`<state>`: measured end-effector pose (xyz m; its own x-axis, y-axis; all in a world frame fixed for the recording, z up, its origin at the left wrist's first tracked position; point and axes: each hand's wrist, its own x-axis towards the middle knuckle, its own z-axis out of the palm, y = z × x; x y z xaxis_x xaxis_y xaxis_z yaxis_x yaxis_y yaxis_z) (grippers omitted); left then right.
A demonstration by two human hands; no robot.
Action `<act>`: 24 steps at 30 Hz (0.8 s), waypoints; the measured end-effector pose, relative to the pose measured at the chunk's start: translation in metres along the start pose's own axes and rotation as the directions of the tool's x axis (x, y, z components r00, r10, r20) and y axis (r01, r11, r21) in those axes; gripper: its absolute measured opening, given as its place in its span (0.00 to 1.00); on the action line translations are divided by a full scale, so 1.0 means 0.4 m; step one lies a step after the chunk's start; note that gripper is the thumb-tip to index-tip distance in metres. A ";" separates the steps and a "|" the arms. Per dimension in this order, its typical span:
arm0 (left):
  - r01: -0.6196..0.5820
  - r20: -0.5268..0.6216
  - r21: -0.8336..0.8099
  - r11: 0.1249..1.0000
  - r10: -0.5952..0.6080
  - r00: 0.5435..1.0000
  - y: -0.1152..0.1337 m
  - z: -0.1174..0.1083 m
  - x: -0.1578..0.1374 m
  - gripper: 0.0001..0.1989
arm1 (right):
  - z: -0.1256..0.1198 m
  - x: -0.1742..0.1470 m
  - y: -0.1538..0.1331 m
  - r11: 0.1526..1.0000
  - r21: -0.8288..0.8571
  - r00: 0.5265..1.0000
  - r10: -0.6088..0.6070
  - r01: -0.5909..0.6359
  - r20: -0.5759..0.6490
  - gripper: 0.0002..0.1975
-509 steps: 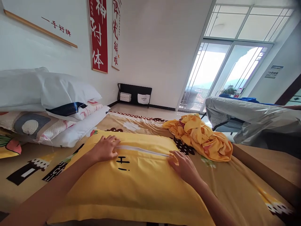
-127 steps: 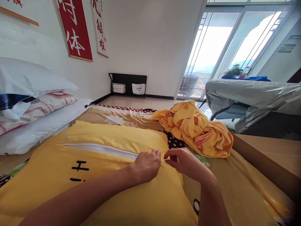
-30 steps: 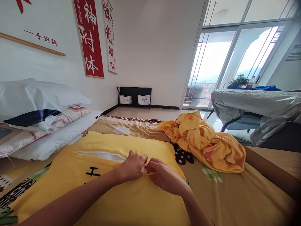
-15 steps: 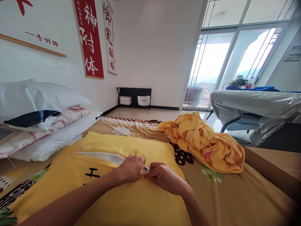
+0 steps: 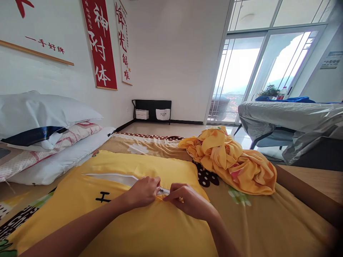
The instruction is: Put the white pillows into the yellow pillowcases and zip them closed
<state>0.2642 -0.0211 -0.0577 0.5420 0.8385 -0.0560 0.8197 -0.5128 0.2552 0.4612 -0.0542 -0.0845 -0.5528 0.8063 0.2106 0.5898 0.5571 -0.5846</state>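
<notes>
**Bare left hand [image 5: 144, 193] and bare right hand [image 5: 189, 201] pinch at a slim white zipper [image 5: 162, 191]**

A yellow fabric pillow [image 5: 160, 232] marked with a black letter "H" [image 5: 103, 197] lies on a bed spread with a tan, picture-printed cloth cover [image 5: 268, 225], a person's forearms stretched across it. The left hand's grip is closed in a compact fist on the zipper; whether the fingertips have the slider or the edge, I cannot tell from here. Just beside it, the right hand's grip is narrowed to a pinch of thumb and forefinger on the zipper's edge, a short stretch showing in the gap between the hands. On the pillow's left half the zipper gapes in a long slit, white inside.

To the pillow's left, a smooth white pillow with a dark navy band [image 5: 59, 105] tops a pink-and-white patterned pillow [image 5: 80, 135] and a plain white pillow [image 5: 64, 162]. Just past its far right corner sits a crumpled heap of orange-yellow cloth [image 5: 223, 151]. Well beyond the pillow, a low black rack [image 5: 152, 104] stands by the wall; to the far right, a plastic-draped surface [image 5: 297, 113] carries a blue cloth [image 5: 292, 99].
</notes>
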 end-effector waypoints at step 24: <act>0.078 -0.016 0.053 0.996 -0.078 0.997 -0.064 -0.050 -0.055 0.09 | -0.001 0.000 -0.006 0.999 0.024 0.999 0.037 -0.038 0.016 0.16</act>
<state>0.2275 -0.0228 -0.0435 0.4737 0.8786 -0.0601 0.8683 -0.4546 0.1986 0.4601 -0.0556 -0.0828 -0.5399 0.8231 0.1760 0.5960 0.5215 -0.6106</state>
